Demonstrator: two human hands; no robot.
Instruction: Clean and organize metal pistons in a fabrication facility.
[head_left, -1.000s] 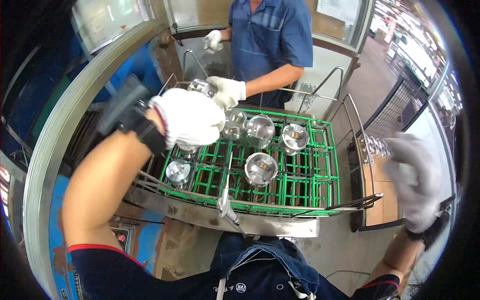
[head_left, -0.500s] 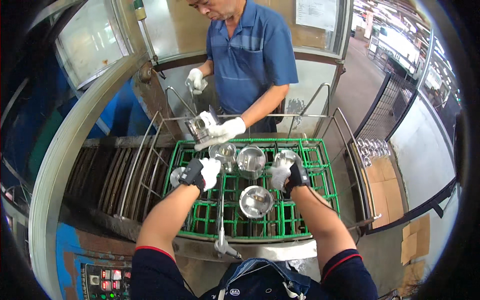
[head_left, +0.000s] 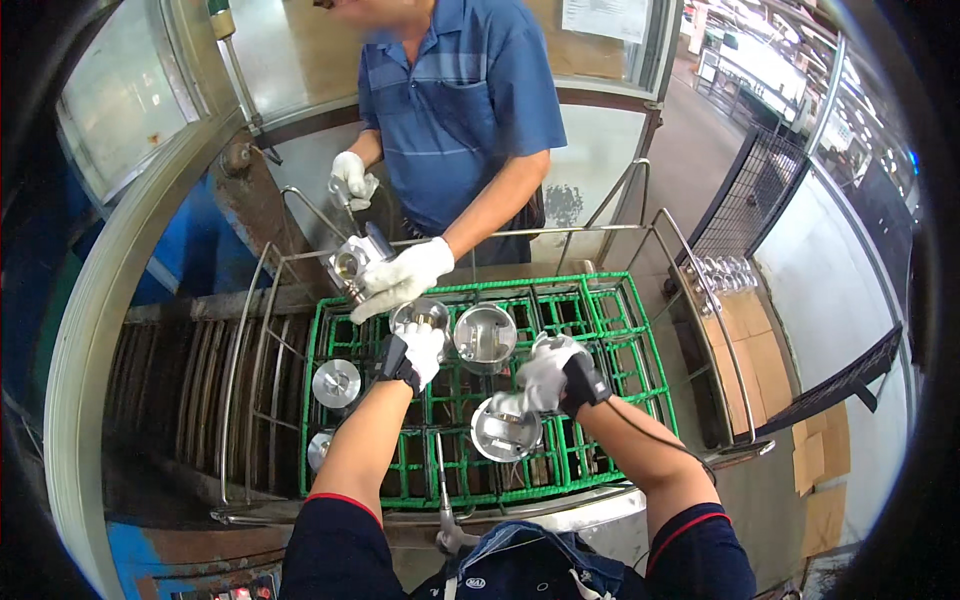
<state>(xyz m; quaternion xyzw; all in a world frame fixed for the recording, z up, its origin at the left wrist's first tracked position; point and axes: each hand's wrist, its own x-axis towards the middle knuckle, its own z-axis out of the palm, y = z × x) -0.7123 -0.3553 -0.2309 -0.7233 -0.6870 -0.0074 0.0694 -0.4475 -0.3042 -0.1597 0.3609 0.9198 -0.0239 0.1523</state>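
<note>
Left hand (head_left: 422, 347) reaches to twelve o'clock, fingers seemingly curled on a piston (head_left: 420, 316); right hand (head_left: 547, 372) clasps another piston (head_left: 505, 430) at six o'clock.

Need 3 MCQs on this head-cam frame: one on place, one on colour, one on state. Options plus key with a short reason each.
1. Where is the person's left hand?
A. on a round metal part in the rack
B. on a cardboard box
C. on the window pane

2. What colour is the wire rack?
A. red
B. green
C. yellow

3. What is the person's right hand doing?
A. hanging free
B. gripping a pipe
C. closed on a round metal part

Key: A, the glove lies on the far part; B, the grid is green; C, the fingers meet the part's rim.
</note>
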